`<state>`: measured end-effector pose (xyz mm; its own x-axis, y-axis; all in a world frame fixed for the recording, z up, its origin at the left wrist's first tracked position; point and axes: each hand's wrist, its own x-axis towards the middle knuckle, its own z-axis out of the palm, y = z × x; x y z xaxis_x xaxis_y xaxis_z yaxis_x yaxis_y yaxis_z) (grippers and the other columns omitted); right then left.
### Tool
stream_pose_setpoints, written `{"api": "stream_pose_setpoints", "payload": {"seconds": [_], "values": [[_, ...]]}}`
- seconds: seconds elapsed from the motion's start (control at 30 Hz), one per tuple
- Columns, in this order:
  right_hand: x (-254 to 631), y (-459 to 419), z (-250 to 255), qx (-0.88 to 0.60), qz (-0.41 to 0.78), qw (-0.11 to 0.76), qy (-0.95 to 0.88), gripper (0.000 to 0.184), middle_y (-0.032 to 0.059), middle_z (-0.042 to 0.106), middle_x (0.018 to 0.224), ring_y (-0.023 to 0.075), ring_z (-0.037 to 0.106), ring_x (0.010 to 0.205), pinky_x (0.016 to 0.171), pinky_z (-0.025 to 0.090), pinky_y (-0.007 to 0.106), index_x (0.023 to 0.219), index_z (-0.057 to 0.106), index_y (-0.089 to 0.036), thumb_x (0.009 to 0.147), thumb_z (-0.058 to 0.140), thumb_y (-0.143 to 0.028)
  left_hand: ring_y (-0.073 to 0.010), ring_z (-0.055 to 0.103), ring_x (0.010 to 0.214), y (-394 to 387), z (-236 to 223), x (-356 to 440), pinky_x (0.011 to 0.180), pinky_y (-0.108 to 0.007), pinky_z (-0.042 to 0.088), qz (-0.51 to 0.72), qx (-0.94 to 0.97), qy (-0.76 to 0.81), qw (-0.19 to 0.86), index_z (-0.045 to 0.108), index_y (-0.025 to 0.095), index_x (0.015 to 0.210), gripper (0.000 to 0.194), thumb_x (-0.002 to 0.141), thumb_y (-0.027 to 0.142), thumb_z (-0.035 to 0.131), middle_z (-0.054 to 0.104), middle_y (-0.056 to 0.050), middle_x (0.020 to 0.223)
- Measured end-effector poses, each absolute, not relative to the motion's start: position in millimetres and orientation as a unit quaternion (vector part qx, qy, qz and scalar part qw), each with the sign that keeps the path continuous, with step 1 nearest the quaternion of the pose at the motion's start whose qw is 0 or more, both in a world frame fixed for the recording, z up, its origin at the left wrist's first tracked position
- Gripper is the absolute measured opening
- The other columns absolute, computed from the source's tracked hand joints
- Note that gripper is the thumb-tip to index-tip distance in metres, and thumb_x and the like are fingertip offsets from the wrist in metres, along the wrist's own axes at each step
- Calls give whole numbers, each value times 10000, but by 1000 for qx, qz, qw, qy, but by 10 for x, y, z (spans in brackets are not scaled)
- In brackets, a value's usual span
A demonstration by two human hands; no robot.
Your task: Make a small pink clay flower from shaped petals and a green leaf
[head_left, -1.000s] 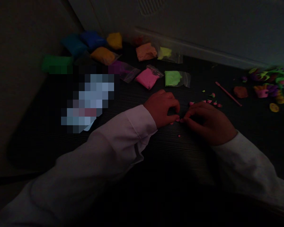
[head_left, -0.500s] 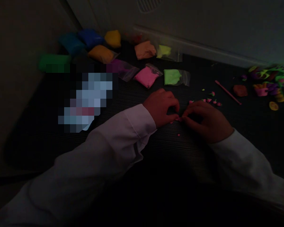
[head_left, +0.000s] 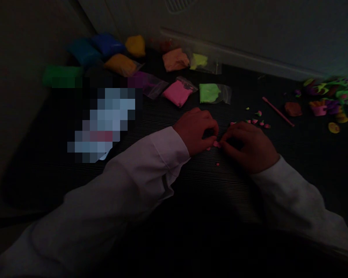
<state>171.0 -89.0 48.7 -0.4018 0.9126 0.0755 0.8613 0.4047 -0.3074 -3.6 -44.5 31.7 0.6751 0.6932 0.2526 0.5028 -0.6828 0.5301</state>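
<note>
Light dim. Grey wall (head_left: 249, 34) behind; dark desk (head_left: 208, 181) below, grain faintly visible. Two pale sleeves (head_left: 133, 166) reach in from the lower corners. Bright oblong object (head_left: 107, 119) lies left of the left forearm, surface pixelated, unreadable.

Left hand (head_left: 195, 129): fingers curled, narrow gap between thumb and forefinger; cannot tell whether anything is pinched. Right hand (head_left: 251, 146): thumb and forefinger drawn close, tips touching the pink pieces; grip itself cannot be told. Hands face each other, fingertips near but apart.

Bags of coloured material toward the rear: teal bag (head_left: 82, 50), blue bag (head_left: 108, 44) and green bag (head_left: 62, 76) at far left; pink bag (head_left: 178, 92) and light-green bag (head_left: 209, 93) just beyond the hands. At far right, a cluster of coloured figures (head_left: 332, 90). Left of it, pink stick tool (head_left: 278, 112), lying diagonally, and reddish-brown lump (head_left: 293, 109). Yellow disc (head_left: 334, 127) in front of the cluster.

Small pink-and-green buds (head_left: 254, 121) beyond the right hand, in a loose row. Pink pieces (head_left: 216, 144) on the desk, between the two sets of fingertips. Pink ball (head_left: 217, 164) nearer the wearer.
</note>
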Motion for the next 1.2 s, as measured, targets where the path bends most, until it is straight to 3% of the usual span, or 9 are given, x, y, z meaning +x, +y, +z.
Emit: {"api": "stream_pose_setpoints", "payload": {"seconds": [0.23,0.5,0.63,0.77,0.9,1.07,1.2], "values": [[1711,-918,531,-547,113,152,-815,131,58,586,828,208,532,860,759,394,362,752,595,-186,710,508,-275,-156,473,754,-458,367,-35,720,-326,369,248,893,307,215,663,196,693,171,657,162,500,551,-31,760],[1803,-946,573,-572,102,230,-781,134,49,592,824,170,551,768,669,422,303,799,584,-166,730,493,-237,-163,452,791,-440,309,-69,727,-335,363,258,925,220,173,680,273,742,177,693,246,512,552,-30,795],[1840,-973,603,-577,99,249,-772,118,42,582,792,154,543,733,648,419,283,781,579,-164,737,493,-233,-158,457,789,-442,309,-70,729,-331,364,262,927,211,166,676,254,770,189,713,260,495,553,-37,801],[1833,-1038,645,-524,155,200,-813,114,28,580,760,137,536,727,687,413,277,791,582,-171,740,500,-231,-150,474,779,-436,336,-63,727,-317,370,279,907,267,172,647,183,838,204,701,219,501,558,-45,794],[1779,-1117,624,-447,239,115,-855,195,33,594,816,135,545,755,701,417,275,901,583,-191,759,498,-293,-154,480,775,-427,325,-64,737,-322,365,256,907,287,172,644,171,779,181,680,282,541,567,-44,786],[1741,-1138,569,-421,230,80,-874,217,56,597,884,153,547,809,711,417,296,936,581,-189,772,486,-294,-163,479,796,-429,310,-57,753,-338,351,223,911,300,173,633,178,754,214,686,361,545,566,-48,819],[1744,-1115,570,-403,225,70,-884,160,39,598,814,144,545,783,693,410,295,854,598,-195,782,466,-251,-157,485,785,-432,330,-50,745,-330,352,225,905,311,183,626,169,764,218,701,355,532,567,-49,805]]}}
